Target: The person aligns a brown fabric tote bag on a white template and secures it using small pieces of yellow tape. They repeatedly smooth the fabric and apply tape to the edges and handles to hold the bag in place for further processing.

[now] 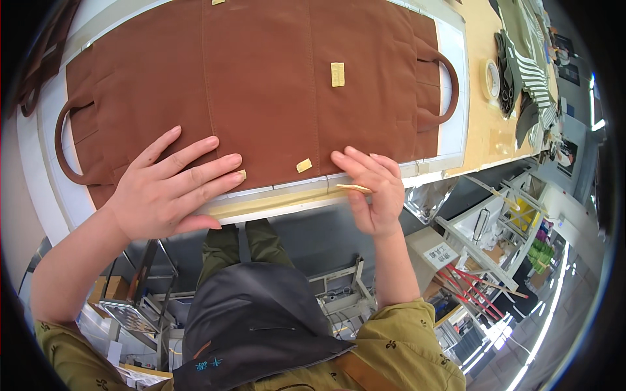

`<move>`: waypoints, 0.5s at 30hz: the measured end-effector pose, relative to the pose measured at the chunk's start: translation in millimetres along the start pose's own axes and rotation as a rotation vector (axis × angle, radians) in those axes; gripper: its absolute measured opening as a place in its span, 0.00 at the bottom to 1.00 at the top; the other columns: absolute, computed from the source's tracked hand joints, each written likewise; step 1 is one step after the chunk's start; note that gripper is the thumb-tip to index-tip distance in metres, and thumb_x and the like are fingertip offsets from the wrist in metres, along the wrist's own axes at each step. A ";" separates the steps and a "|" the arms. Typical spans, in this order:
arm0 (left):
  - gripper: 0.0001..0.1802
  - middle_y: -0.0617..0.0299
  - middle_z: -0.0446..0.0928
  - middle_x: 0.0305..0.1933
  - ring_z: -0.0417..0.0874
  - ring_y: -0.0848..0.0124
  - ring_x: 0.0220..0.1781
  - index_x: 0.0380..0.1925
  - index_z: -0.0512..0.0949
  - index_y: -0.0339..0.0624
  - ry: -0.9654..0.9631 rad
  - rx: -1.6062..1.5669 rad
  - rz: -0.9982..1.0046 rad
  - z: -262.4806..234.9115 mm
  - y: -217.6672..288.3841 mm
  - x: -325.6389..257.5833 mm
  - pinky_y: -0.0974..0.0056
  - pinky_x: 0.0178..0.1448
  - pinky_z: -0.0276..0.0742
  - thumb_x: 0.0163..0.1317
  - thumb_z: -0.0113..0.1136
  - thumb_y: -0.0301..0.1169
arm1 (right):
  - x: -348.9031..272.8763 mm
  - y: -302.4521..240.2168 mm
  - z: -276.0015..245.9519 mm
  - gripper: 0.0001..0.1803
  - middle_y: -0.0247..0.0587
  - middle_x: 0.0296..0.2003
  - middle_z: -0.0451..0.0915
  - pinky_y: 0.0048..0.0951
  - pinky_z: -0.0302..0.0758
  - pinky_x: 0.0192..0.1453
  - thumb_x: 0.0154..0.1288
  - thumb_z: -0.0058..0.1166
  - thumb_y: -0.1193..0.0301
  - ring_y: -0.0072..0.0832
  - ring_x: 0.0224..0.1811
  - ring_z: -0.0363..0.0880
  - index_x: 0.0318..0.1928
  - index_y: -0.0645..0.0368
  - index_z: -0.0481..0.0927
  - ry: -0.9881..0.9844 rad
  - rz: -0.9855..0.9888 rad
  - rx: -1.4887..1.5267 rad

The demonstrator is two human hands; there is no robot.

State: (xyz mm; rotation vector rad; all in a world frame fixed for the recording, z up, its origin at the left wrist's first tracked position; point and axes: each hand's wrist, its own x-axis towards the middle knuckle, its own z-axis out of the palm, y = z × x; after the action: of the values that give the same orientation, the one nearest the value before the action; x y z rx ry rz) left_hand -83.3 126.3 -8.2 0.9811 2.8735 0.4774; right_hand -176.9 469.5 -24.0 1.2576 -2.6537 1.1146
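Observation:
A large brown piece like an opened-out bag (pixel 261 78) lies flat on a white board, with a loop handle at each end. My left hand (pixel 173 186) rests on its near left part, fingers spread and stretched out. Under the fingertips a bit of yellow tape (pixel 243 174) peeks out. My right hand (pixel 373 192) is at the near edge, its thumb and fingers closed on a thin pale strip with a pointed end (pixel 352 188); I cannot tell its material. Small yellow tape pieces stick to the brown surface, one near the edge (pixel 304 165) and one farther back (pixel 337 74).
Masking tape runs along the board's front edge (pixel 280 203). To the right, a tape roll (pixel 490 79) and striped fabric (pixel 531 81) lie on the tan tabletop. Metal frames (pixel 482 228) and a grey box (pixel 427 260) stand below the table at the right.

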 end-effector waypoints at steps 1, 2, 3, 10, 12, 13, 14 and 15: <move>0.36 0.69 0.76 0.68 0.72 0.62 0.72 0.65 0.77 0.57 0.001 -0.001 -0.002 0.2 -0.3 -0.3 0.45 0.80 0.54 0.63 0.53 0.63 | 0.9 -11.2 -2.6 0.06 0.36 0.50 0.88 0.33 0.71 0.59 0.69 0.56 0.69 0.33 0.54 0.85 0.43 0.55 0.78 0.011 0.050 -0.004; 0.36 0.69 0.76 0.68 0.72 0.62 0.72 0.65 0.77 0.57 0.002 -0.002 -0.005 0.4 -0.7 -0.7 0.45 0.80 0.54 0.63 0.53 0.63 | 1.5 -21.2 -3.1 0.06 0.36 0.50 0.88 0.34 0.71 0.58 0.69 0.56 0.69 0.34 0.53 0.86 0.43 0.55 0.78 0.021 0.100 -0.009; 0.36 0.69 0.76 0.68 0.72 0.62 0.72 0.65 0.77 0.57 0.001 -0.005 -0.001 1.4 -0.2 0.2 0.45 0.80 0.54 0.63 0.53 0.64 | 0.3 -31.4 4.7 0.10 0.43 0.39 0.88 0.35 0.74 0.50 0.75 0.51 0.67 0.38 0.35 0.84 0.44 0.61 0.79 0.093 0.038 0.015; 0.37 0.70 0.75 0.68 0.72 0.63 0.72 0.65 0.76 0.59 0.007 -0.030 -0.012 1.6 -0.7 -0.6 0.46 0.80 0.54 0.62 0.54 0.65 | -13.3 -84.6 64.1 0.14 0.39 0.34 0.85 0.22 0.72 0.26 0.64 0.64 0.80 0.24 0.24 0.78 0.50 0.66 0.79 0.225 0.180 0.159; 0.37 0.70 0.75 0.68 0.72 0.63 0.73 0.65 0.76 0.60 0.016 -0.032 -0.014 2.5 -0.2 -0.9 0.47 0.80 0.54 0.61 0.54 0.65 | -12.4 -84.8 75.3 0.15 0.36 0.31 0.83 0.22 0.69 0.23 0.62 0.67 0.79 0.21 0.20 0.72 0.49 0.65 0.80 0.291 0.326 0.183; 0.37 0.70 0.75 0.68 0.72 0.64 0.73 0.65 0.76 0.61 0.014 -0.032 -0.016 2.8 -0.4 -1.1 0.47 0.80 0.54 0.61 0.54 0.65 | -11.4 -84.8 76.4 0.15 0.36 0.31 0.83 0.21 0.69 0.23 0.63 0.67 0.79 0.20 0.20 0.71 0.50 0.65 0.80 0.292 0.341 0.169; 0.37 0.70 0.75 0.68 0.72 0.64 0.73 0.66 0.76 0.61 0.012 -0.032 -0.018 2.8 -0.7 -1.3 0.47 0.80 0.54 0.61 0.54 0.65 | -9.8 -85.2 77.0 0.16 0.36 0.31 0.83 0.21 0.69 0.24 0.63 0.66 0.79 0.20 0.20 0.71 0.51 0.66 0.81 0.292 0.357 0.155; 0.37 0.70 0.75 0.68 0.72 0.64 0.73 0.66 0.76 0.61 0.010 -0.031 -0.021 2.4 -0.6 -1.5 0.47 0.80 0.54 0.61 0.54 0.65 | -8.0 -86.0 76.6 0.16 0.36 0.31 0.83 0.21 0.69 0.24 0.64 0.66 0.78 0.19 0.20 0.71 0.51 0.66 0.81 0.291 0.371 0.141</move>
State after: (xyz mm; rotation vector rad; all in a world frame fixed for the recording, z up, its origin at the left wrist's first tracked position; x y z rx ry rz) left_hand -82.1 125.5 -10.7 0.9455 2.8734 0.5246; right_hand -91.5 392.2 -32.1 0.5619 -2.6775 1.4224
